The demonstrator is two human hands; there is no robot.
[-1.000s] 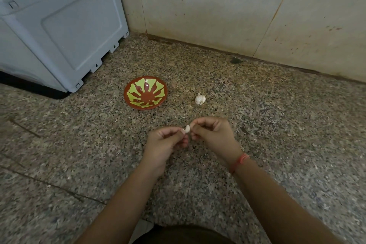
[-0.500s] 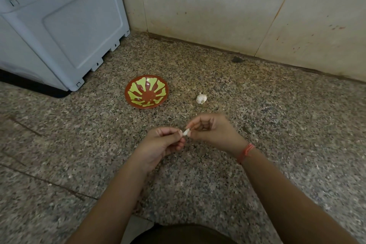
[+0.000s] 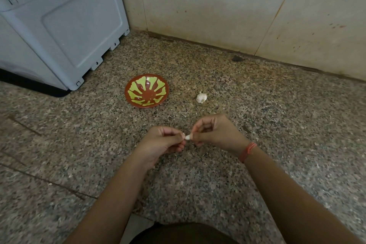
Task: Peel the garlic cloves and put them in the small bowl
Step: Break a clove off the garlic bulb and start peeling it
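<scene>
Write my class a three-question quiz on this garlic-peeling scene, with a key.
1. True or false: the small bowl holds peeled garlic.
2. The garlic bulb lies: A in the bowl; B right of the bowl, apart from it; C on the bowl's rim.
3. What do the left hand and right hand pinch between them?
Key: 1 false; 2 B; 3 a garlic clove.

Both forearms were bare, without sleeves. The right wrist carried a thin, orange-red thread wristband (image 3: 248, 151).
</scene>
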